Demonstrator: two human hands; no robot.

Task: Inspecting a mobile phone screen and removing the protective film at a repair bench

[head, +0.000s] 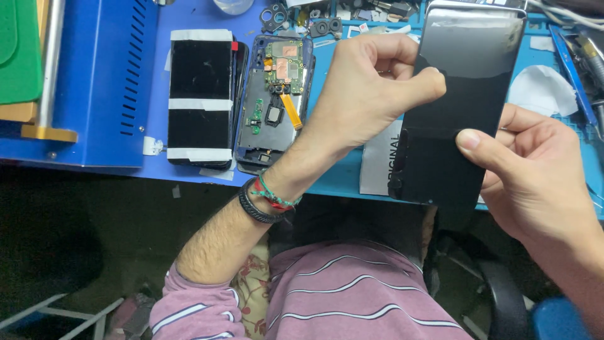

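From the head camera, your left hand (365,94) pinches the left edge of a black phone screen panel (459,107), thumb tip pressed on the glass, the other fingers curled and hidden behind the knuckles. Your right hand (535,176) grips the panel's right edge, thumb laid on the front; its fingers pass behind the glass, so you cannot see them fully. The panel is raised above the blue work mat (340,176), tilted, its top corner near the frame's upper edge. It covers most of a white packet (377,157) lying beneath.

To the left on the mat lies an opened phone body (274,94), circuit board exposed, partly masked by your left wrist. Beside it rests another dark screen (200,94) banded with white tape. Small parts (327,25) along the top edge are too small to make out.
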